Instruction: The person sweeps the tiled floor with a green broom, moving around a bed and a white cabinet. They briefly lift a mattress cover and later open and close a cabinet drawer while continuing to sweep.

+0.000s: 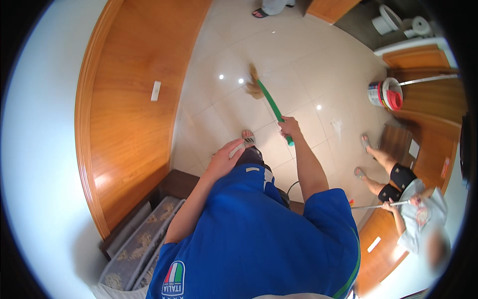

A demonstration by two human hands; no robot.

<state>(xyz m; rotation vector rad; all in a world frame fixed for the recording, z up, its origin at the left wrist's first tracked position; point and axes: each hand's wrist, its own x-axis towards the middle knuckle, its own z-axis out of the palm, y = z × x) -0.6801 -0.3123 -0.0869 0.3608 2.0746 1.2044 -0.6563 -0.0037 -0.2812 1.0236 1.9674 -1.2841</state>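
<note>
My right hand (290, 127) is wrapped round the green handle of a broom (269, 99), close to the handle's near end. The straw-coloured bristles (255, 83) reach out ahead and touch or hang just above the pale tiled floor (308, 65). My left hand (228, 153) rests near my thigh, its fingers stretched out and holding nothing. Just beyond its fingertips is my sandalled foot (248, 137).
A wooden door (137, 99) lies along the left, above a folded patterned mattress (142, 239). At right stand a bucket (381, 94) and a wooden stool (393, 142). A seated person (420, 207) there holds a long pole. Another person's foot (259, 13) shows at the far edge.
</note>
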